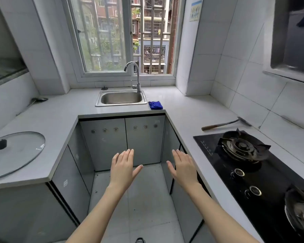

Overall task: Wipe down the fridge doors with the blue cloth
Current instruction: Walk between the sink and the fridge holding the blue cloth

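- Head view: the blue cloth (155,105) lies bunched on the surface (179,109), just right of the sink (121,98).
- Left hand (122,170) and right hand (183,168) hover palms down, fingers (128,154) straight, holding nothing, well short of the cloth.

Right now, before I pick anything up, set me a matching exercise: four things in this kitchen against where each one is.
Things
1. blue cloth
2. glass lid
3. wooden-handled tool
4. tap

Places
A. on the counter behind the gas hob
B. on the counter just right of the sink
C. flat on the left counter
D. between the sink and the window

Pairs: 1-B, 2-C, 3-A, 4-D
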